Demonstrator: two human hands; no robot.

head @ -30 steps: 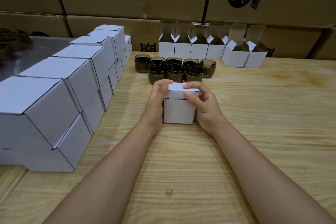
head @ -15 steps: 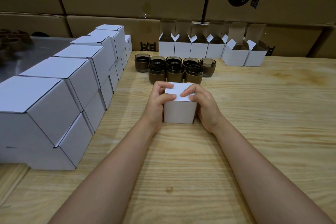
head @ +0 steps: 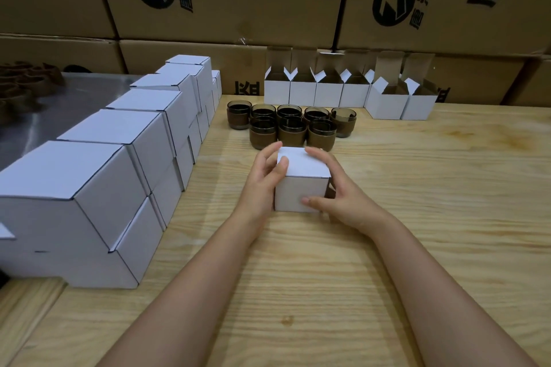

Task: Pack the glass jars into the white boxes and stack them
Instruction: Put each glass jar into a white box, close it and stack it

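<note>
Nearest you, bare table (head: 298, 283) and both forearms reaching in. Your left hand (head: 264, 179) wraps the left side of the closed box (head: 301, 188), thumb on its top, fingertips at the far left corner. Your right hand (head: 343, 197) clamps the right side, thumb across the front face, fingers over the far top edge. So both hands are gripping that one box, which sits on the table mid-width with its lid down flush. I can't see inside it, so I'm presuming the jar is in. Step looks like: box sealed, ready to move to the stack. The stack of closed boxes (head: 104, 188) runs two high along your left, from near to far. Next move calls for a lift and a carry left. Set it square against a neighbour, edges aligned, and don't shove the row. Keep the grip on the side walls, since thin card will dent under squeezing. Past the box, eight glass jars (head: 290, 125) stand clustered and unpacked, just beyond your fingertips, so lift clear of them. Behind those, a row of open boxes (head: 328, 92) has flaps up, waiting. Brown cartons (head: 268, 9) wall off the back.
</note>
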